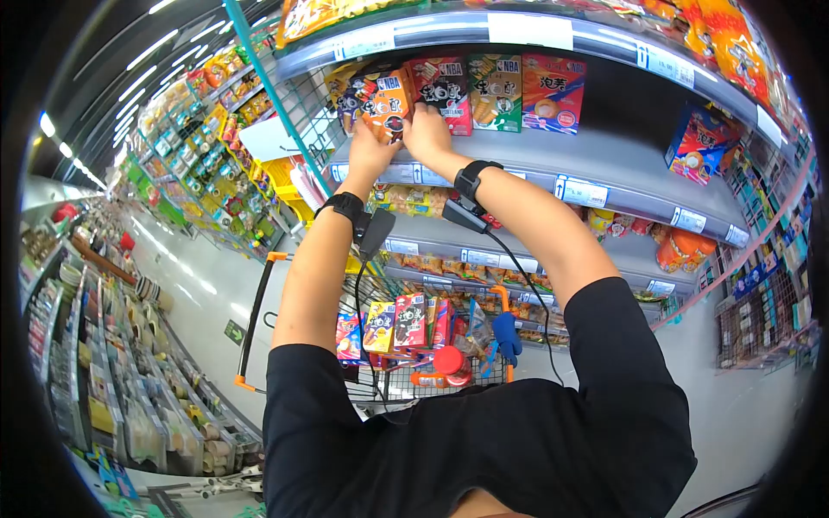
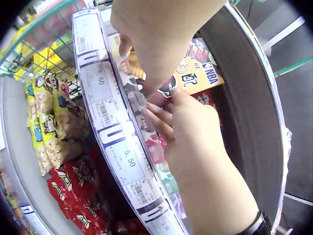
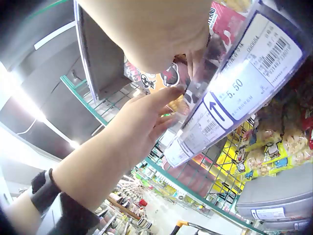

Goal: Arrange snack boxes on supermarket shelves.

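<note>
At the left end of the shelf (image 1: 509, 155), an orange NBA box (image 1: 380, 85) leans slightly to one side among similar boxes. My left hand (image 1: 371, 157) holds its lower left part. My right hand (image 1: 427, 136) grips its lower right side, thumb on the front. In the left wrist view, the orange box (image 2: 195, 78) shows between my left hand (image 2: 151, 44) and right hand (image 2: 195, 122); parts of the fingers are hidden. The right wrist view has my right hand (image 3: 161, 39) above my left hand (image 3: 129, 127), with the box (image 3: 159, 82) partly covered.
Red (image 1: 440, 73), green (image 1: 496, 91) and red-blue boxes (image 1: 553, 93) stand right of the hands; another box (image 1: 704, 142) is farther right. Below, a cart (image 1: 414, 380) holds several boxes (image 1: 410, 319) and a red-lidded jar (image 1: 449, 360). A green post (image 1: 281, 99) borders the shelf.
</note>
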